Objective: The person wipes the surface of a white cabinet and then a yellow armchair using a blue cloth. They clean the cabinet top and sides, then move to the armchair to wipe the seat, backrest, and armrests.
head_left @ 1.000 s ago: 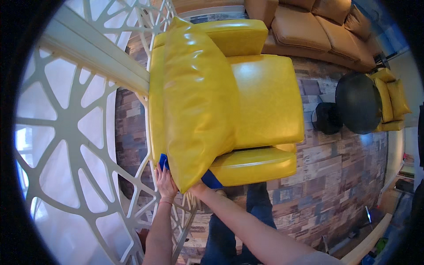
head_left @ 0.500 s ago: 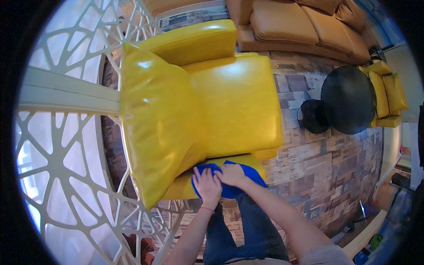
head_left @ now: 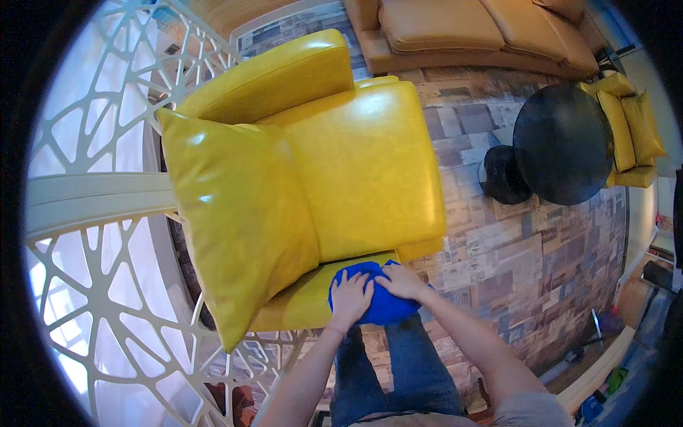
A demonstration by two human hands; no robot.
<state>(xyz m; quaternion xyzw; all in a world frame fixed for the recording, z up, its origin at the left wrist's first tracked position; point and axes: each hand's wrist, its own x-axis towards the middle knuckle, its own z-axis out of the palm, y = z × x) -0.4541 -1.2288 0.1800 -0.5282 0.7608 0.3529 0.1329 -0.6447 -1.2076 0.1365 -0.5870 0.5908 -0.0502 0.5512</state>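
A blue cloth [head_left: 384, 308] lies bunched over the near armrest of a yellow leather armchair [head_left: 377, 171]. My left hand [head_left: 350, 297] rests flat on the cloth's left part, fingers spread. Beside it, my right hand [head_left: 403, 281] grips the cloth's right part with bent fingers; its fingertips are partly lost in the folds. Against the chair's backrest leans a large yellow cushion [head_left: 238, 206], to the left of the seat. The backrest is mostly hidden behind it.
A white openwork lattice screen [head_left: 92, 285] stands along the left, close behind the armchair. Brown sofa [head_left: 441, 28] at the far side; a round black table [head_left: 562, 146], a black stool [head_left: 505, 174] and another yellow armchair [head_left: 626, 135] to the right. Patchwork-patterned floor [head_left: 519, 263] lies between them.
Both hands and the blue cloth have shifted right along the armrest toward its front end. The cloth is more bunched under the hands. The whole view has shifted slightly.
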